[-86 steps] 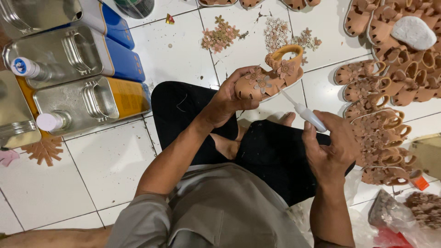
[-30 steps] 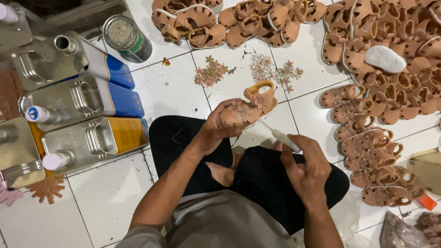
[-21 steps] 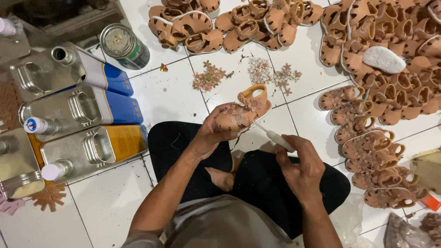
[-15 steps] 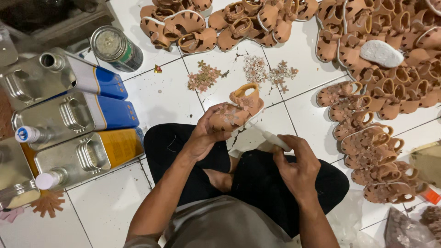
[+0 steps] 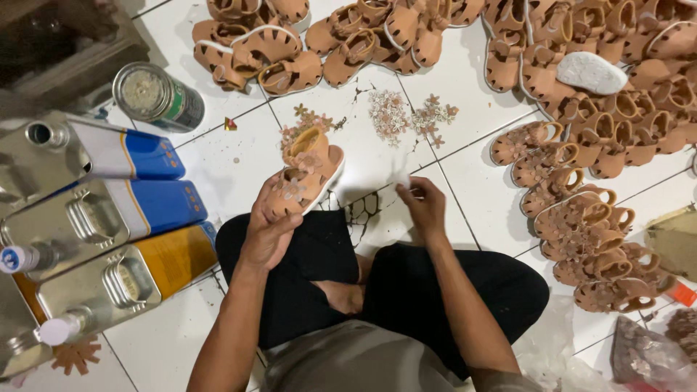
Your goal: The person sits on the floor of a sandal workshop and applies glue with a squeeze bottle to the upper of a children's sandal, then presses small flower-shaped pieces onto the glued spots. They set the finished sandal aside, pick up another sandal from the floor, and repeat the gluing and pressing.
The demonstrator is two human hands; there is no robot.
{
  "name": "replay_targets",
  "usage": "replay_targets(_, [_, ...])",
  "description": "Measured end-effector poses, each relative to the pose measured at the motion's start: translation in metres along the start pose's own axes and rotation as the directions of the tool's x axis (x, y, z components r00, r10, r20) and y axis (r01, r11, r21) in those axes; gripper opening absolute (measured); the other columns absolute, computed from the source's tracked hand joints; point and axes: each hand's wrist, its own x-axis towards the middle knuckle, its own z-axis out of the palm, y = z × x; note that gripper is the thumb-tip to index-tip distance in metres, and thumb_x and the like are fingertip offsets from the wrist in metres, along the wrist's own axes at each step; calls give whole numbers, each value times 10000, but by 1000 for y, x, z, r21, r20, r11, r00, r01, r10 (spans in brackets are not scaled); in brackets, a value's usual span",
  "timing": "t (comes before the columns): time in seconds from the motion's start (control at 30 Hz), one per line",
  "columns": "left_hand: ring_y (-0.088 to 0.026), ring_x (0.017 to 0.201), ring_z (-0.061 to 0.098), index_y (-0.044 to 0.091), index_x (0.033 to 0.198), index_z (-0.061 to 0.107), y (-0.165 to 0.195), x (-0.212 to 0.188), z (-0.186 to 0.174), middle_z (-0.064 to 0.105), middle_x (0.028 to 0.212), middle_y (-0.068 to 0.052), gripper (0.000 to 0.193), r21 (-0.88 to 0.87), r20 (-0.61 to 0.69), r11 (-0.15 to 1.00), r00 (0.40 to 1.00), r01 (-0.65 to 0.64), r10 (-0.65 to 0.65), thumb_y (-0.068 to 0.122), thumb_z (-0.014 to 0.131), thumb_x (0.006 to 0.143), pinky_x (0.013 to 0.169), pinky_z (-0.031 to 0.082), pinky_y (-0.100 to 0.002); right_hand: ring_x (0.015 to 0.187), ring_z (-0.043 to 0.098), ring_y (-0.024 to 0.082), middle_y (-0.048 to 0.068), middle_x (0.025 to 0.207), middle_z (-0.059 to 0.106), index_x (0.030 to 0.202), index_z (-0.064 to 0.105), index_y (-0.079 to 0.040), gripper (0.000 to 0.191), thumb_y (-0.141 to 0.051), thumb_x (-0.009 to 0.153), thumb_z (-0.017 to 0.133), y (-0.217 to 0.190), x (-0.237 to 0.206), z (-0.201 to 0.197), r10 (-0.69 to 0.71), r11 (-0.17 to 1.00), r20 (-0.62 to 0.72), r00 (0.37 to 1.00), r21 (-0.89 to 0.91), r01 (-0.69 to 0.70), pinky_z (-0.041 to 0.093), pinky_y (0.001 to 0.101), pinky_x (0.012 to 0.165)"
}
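White tiled floor (image 5: 239,163), left hand (image 5: 270,231) fingers clasped around tan child's sandal (image 5: 305,174), right hand (image 5: 423,205) fingertips pinched on small pale object, flower trims (image 5: 406,116) just beyond.

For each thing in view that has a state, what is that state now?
left hand: gripping the sandal.
sandal: held up off the floor, sole to the right.
right hand: pinched on something small and pale, hard to tell what.
round tin: lying open, no lid.
top metal can: on its side, spout uncapped.
lower two cans: on their sides, capped.
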Motion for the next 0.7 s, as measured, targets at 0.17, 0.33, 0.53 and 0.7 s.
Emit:
replay_targets(0.17, [-266, 1448, 455, 15, 1520, 379, 4, 2, 0, 494, 1498, -150, 852, 15, -20, 1000, 1000, -4, 4, -52, 786, 775, 1247, 325, -419, 731, 730, 168, 71, 861, 721, 1026, 640, -37, 214, -182, 921, 757, -9, 42, 64, -141, 988, -47, 989, -66, 137, 576, 307, 627])
replay_targets(0.33, [-268, 1465, 447, -30, 1529, 368, 11, 6, 0, 499, 1504, -171, 854, 28, -17, 1000, 1000, -4, 5, -35, 784, 784, 1273, 291, -407, 749, 671, 254, 104, 920, 677, 1026, 642, -60, 189, -146, 914, 767, -16, 69, 80, -185, 942, -34, 982, -292, 167, 536, 395, 666])
replay_targets(0.53, [-269, 1460, 439, -30, 1534, 353, 14, 12, 3, 503, 1499, -161, 868, 36, -45, 999, 999, 11, -10, -32, 778, 778, 1268, 280, -416, 869, 673, 272, 112, 1099, 646, 1153, 613, -54, 318, -103, 876, 762, -10, 78, 67, -383, 891, -10, 924, -266, 367, 556, 377, 711])
replay_targets(0.7, [-247, 1472, 433, -37, 1545, 341, 6, 15, 6, 492, 1518, -151, 859, -3, -4, 1000, 1000, 20, -20, -47, 769, 801, 1278, 281, -396, 776, 701, 191, 85, 1071, 663, 1189, 642, -49, 278, -130, 941, 739, 29, 67, -3, 76, 997, -239, 968, 31, -71, 598, 324, 643])
